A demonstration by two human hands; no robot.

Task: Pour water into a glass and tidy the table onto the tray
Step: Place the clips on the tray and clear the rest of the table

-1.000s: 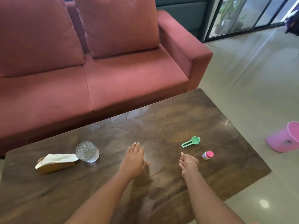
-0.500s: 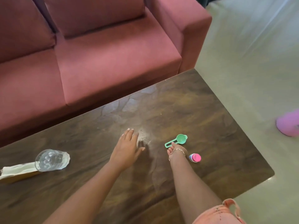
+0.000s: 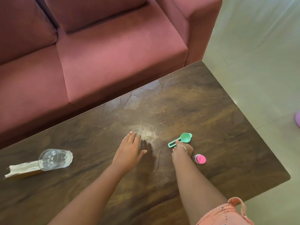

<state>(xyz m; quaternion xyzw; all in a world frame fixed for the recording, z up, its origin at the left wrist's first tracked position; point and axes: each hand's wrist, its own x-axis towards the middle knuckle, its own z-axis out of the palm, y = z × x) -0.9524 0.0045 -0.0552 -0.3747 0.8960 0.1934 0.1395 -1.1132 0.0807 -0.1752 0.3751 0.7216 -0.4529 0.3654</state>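
Observation:
A clear drinking glass [image 3: 52, 159] stands at the table's left, against a white-and-tan paper packet [image 3: 22, 169]. A green plastic scoop [image 3: 184, 138] lies right of centre, with a small pink-capped bottle [image 3: 200, 159] just near of it. My left hand [image 3: 129, 150] hovers flat over the middle of the table with its fingers straight, holding nothing. My right hand [image 3: 181, 148], with a thin bracelet, is bent down onto the scoop's handle. A fingertip above and another below pinch the handle, and the rest of the fingers are hidden behind the wrist.
The dark wooden table [image 3: 211, 111] sits close in front of a red sofa [image 3: 113, 54]. Pale floor lies to the right, where a pink container [image 3: 297, 118] shows at the frame edge.
The view has tilted down and come closer. My right hand has moved forward from beside the pink-capped bottle onto the scoop's handle. My left hand stays flat over the table's middle.

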